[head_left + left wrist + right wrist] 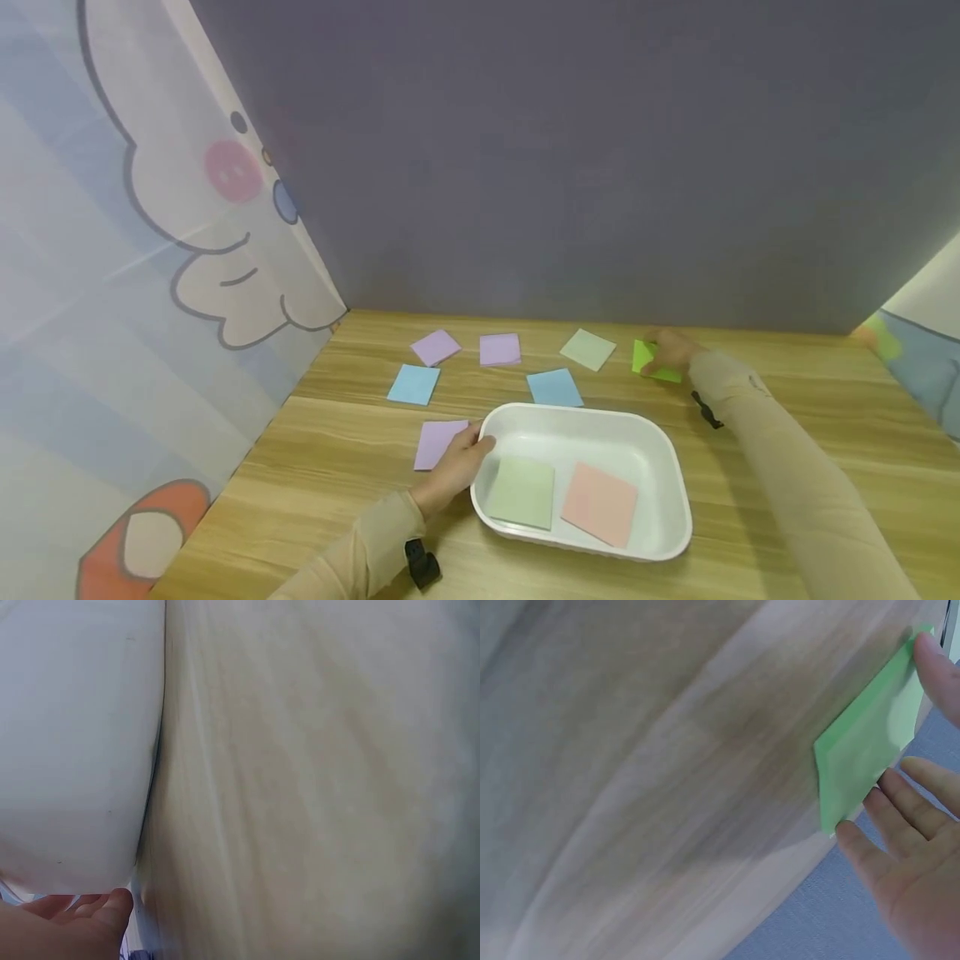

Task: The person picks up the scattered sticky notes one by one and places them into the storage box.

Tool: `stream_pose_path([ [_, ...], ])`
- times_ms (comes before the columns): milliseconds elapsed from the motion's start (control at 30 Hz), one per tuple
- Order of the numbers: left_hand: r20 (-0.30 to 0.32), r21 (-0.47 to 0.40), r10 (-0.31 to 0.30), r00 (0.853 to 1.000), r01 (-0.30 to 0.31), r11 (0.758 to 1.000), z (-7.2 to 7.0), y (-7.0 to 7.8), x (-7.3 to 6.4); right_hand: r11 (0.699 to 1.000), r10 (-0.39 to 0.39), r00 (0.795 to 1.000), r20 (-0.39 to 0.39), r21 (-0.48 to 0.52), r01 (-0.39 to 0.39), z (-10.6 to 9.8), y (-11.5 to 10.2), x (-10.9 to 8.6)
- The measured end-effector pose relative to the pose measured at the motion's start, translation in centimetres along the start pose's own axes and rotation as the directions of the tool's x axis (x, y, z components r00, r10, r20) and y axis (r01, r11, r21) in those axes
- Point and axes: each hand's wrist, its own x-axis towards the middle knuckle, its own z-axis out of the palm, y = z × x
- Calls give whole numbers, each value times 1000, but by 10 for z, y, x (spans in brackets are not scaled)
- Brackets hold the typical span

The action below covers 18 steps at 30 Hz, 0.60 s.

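Note:
A white plastic basin point(600, 429) stands on the wooden table, holding a pale green sticky note pad point(523, 493) and a pink sticky note pad point(600, 505) side by side. My left hand point(456, 468) grips its left rim, thumb on top; the left wrist view shows the fingers point(116, 909) against the basin's outer wall. At the back right, my right hand point(672, 350) holds a bright green sticky note pad point(866, 739) by its edges, thumb on one side and fingertips on the other. That pad lies on or just off the table; I cannot tell which.
Behind the basin lie two purple pads point(435, 347) point(499, 349), two blue pads point(414, 384) point(555, 388) and a pale green pad point(588, 349). Another purple pad point(437, 442) is beside my left hand. A grey panel point(570, 183) rises along the table's back edge.

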Motion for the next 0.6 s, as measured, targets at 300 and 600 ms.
stream_pose_path([
  [300,4,3,-11,1000,11,1000,0,-3,4,999,12,999,39,-46,-10,-4,-4,1],
  [600,16,-18,25,1000,-25,1000,-1,0,1,998,69,995,79,-4,-69,-5,-2,4],
])
